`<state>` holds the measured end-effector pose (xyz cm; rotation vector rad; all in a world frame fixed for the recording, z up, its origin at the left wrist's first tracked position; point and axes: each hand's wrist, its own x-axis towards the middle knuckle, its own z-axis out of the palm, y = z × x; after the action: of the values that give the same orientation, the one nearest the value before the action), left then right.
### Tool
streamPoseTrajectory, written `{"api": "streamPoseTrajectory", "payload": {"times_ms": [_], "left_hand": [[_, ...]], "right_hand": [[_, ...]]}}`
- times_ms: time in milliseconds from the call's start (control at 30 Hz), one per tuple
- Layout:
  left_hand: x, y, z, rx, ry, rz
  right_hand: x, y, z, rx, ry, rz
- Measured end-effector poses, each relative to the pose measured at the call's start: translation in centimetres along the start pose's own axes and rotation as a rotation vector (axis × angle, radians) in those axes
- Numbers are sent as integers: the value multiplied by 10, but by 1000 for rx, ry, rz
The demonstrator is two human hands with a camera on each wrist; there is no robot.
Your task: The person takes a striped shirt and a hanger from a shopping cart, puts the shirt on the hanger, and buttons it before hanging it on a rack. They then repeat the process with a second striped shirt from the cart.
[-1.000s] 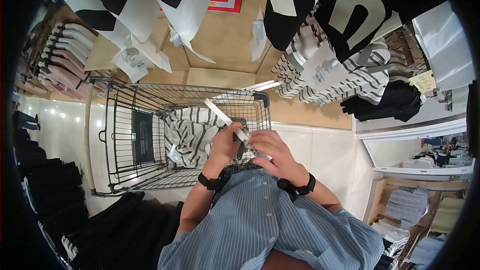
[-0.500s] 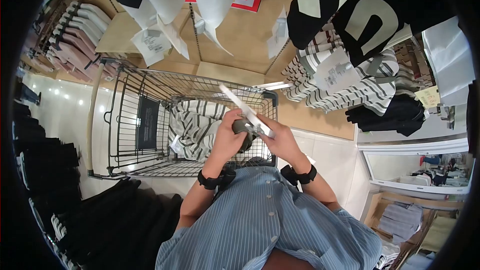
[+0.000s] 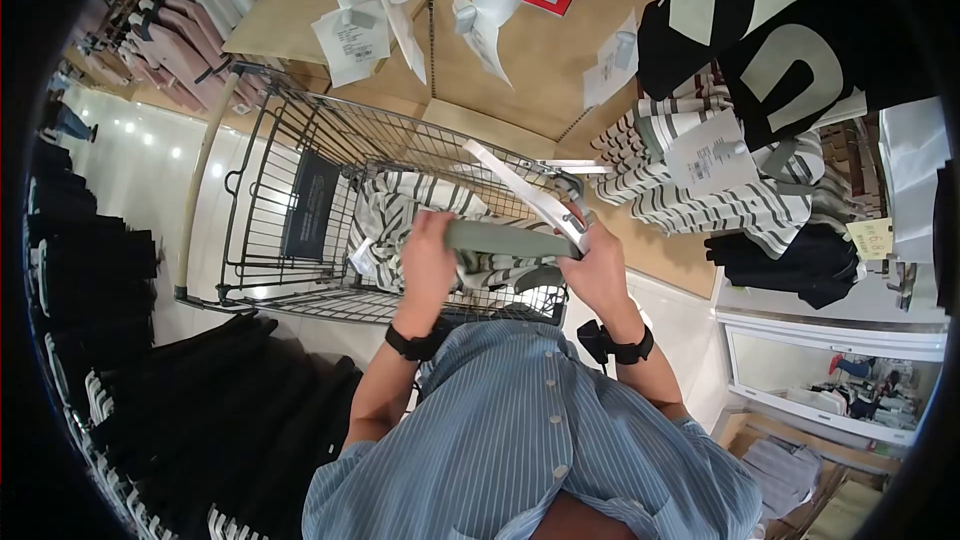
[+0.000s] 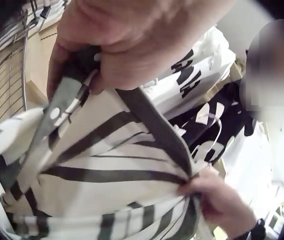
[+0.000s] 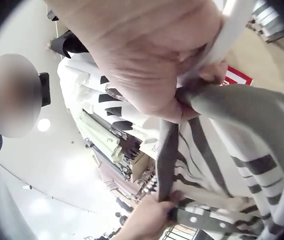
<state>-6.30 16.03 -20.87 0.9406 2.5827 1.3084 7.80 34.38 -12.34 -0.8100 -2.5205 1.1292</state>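
Note:
A white shirt with dark stripes and a grey-green collar (image 3: 505, 238) is stretched between my two hands over the cart. My left hand (image 3: 427, 258) grips one end of the collar; in the left wrist view, the buttoned placket (image 4: 55, 113) hangs below its fingers. At the other end my right hand (image 3: 597, 265) grips the collar together with a white hanger (image 3: 520, 185), which slants up and left from it. The shirt's striped inside (image 4: 117, 155) shows between the hands in the left wrist view. Its lower part hangs into the cart.
A wire shopping cart (image 3: 285, 95) stands in front of me. Above it hang garments with paper tags (image 3: 352, 45). Striped shirts (image 3: 720, 190) hang on a rack at the right, black garments (image 3: 220, 400) at the lower left. A mirror (image 3: 820, 370) stands at the right.
My hands have moved apart, and the collar, earlier bunched between them, is now spread. The hanger has moved right with my right hand. The view has shifted relative to the cart and racks.

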Motion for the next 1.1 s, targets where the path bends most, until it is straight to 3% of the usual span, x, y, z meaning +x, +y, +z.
{"api": "streamPoseTrajectory", "payload": {"times_ms": [67,167,267,333,433,500,567,700,733,833,867,967,1033,1100], "left_hand": [[9,-5,-16,-72,102,-54],[21,-3,-21,-338,70,-193],[32,19,-21,-284,79,-122],[34,27,-13,-237,78,-185],[38,28,1,-221,204,-252],[39,24,11,-191,166,-303],[39,18,24,-183,134,-332],[44,20,22,-145,127,-417],[44,22,21,-111,153,-377],[41,39,25,-30,86,-276],[38,45,31,-59,92,-238],[22,69,36,-101,76,-46],[12,88,37,-197,37,-15],[4,106,27,-281,-78,-15]], "right_hand": [[1,-1,1,-51,3,-4],[8,9,11,-82,-29,65],[11,20,14,-94,-59,101],[4,12,5,-96,-73,115],[-3,54,-5,-84,152,-12],[-15,34,-32,-105,146,261],[-27,42,-50,-37,253,207],[-42,51,-114,55,84,221],[-45,50,-125,63,9,301],[-48,67,-115,-5,-69,205],[-48,65,-103,21,-84,287],[-30,31,-55,27,-27,209],[-21,38,-10,308,104,32],[-20,25,15,375,99,-5]]}}
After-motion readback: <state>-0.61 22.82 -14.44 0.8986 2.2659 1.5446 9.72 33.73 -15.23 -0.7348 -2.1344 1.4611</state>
